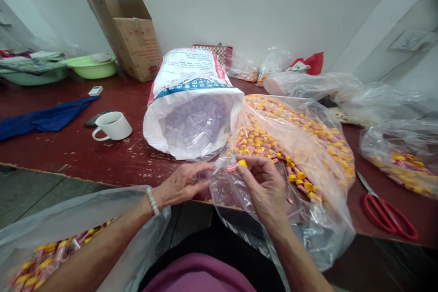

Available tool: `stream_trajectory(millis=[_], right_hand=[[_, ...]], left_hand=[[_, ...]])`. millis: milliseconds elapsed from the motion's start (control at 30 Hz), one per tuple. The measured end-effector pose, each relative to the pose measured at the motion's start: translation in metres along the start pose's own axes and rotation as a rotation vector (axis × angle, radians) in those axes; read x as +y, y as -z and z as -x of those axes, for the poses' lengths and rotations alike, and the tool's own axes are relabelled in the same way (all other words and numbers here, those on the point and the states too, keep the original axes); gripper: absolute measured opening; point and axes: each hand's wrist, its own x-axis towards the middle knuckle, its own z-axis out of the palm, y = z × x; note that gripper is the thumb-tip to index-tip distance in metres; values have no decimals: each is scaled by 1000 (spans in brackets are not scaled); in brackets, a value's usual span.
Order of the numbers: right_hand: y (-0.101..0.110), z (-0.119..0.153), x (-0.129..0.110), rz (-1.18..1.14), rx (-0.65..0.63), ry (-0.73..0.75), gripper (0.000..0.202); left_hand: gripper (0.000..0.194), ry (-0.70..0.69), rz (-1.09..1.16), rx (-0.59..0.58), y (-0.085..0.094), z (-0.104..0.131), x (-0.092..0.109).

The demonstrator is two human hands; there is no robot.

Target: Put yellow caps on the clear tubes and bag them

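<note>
Dark red table [75,150]: surface chipped and worn along the front edge. Large clear bag [321,141]: lies open at the right of centre, loaded with red-and-white pieces with yellow caps; part of its plastic hangs over the front edge. Printed white sack [191,70]: on its side, mouth towards the person, filled with clear tubes, its rim touching the large clear bag. Lower clear bag [126,205]: below the table edge at the left, holding more capped pieces. Cardboard box [137,45]: flaps open, standing at the back near the wall. Blue cloth [48,116]: spread at the left. Red-handled scissors [386,214]: near the right front edge, blades pointing away. Right hand [267,187]: thumb and fingers pinched on one capped piece [236,167], which is located in front of the sack mouth, yellow end at the thumb. Left hand [183,185]: beside the capped piece, fingers bent, bead bracelet [153,201] at the wrist; something clear shows at the fingertips, but whether it is gripped cannot be told. White mug [114,127]: upright, left of the sack, handle to the left
</note>
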Motion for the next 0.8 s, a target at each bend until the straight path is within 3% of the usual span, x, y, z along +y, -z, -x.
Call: stream_trajectory(millis=[100,267,400,500,567,667,733,800], right_hand=[[-6,11,4,118,-149,21,19],[5,27,9,375,-388,151,15],[6,36,11,479,-459,243,54],[10,28,19,490,-498,277,60],[21,14,29,526,-466,288,48],[46,-15,53,818,-205,246,21],[61,-34,72,1032,-55,225,16],[69,-50,90,1108,8,212,20]], left_hand=[[26,63,155,-23,-25,12,19],[20,206,610,-23,-52,23,23],[19,379,1047,30,-75,23,28],[21,416,1143,85,-84,19,30],[21,410,1116,94,-84,16,27],[22,455,1074,100,-80,14,20],[24,487,1072,104,-79,14,16],[26,497,1071,91,-80,13,15]])
